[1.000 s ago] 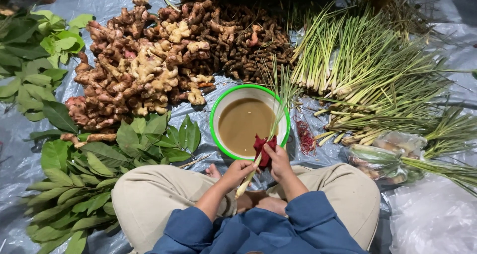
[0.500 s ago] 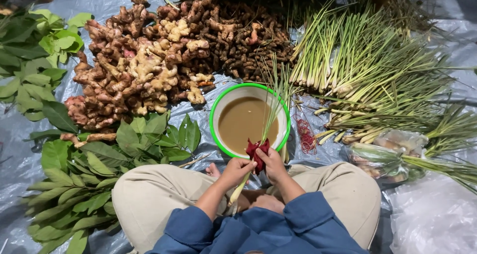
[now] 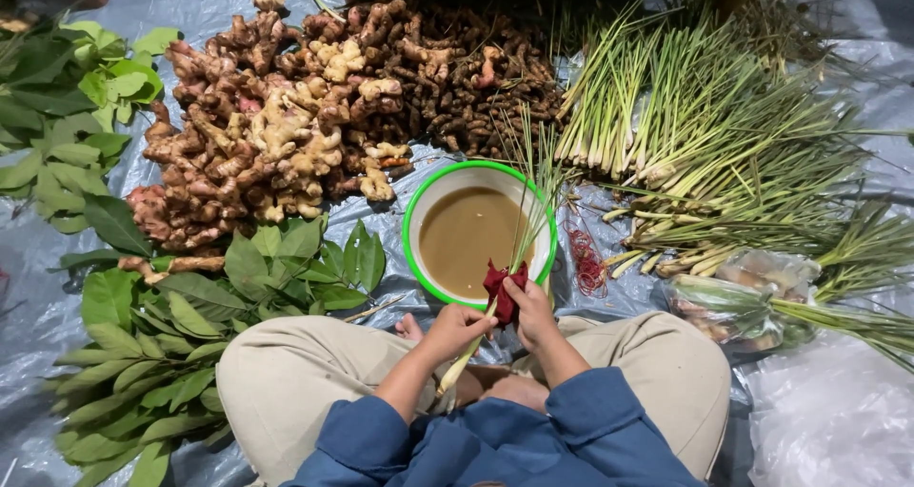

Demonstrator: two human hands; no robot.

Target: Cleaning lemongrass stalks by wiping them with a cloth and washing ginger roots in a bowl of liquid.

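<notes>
Bowl: brown liquid | left hand: grasps lemongrass stalk | right hand: grips red cloth

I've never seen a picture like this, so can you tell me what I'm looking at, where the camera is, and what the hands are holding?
The camera sits on a person's head and looks down, so you see their own lap and arms. The person sits cross-legged on a plastic sheet. The left hand holds a lemongrass stalk, and the right hand presses a dark red cloth around it. Just in front is a green-rimmed bowl of brown water. Around it lie a ginger pile, darker roots, green leaves and more lemongrass.
</notes>
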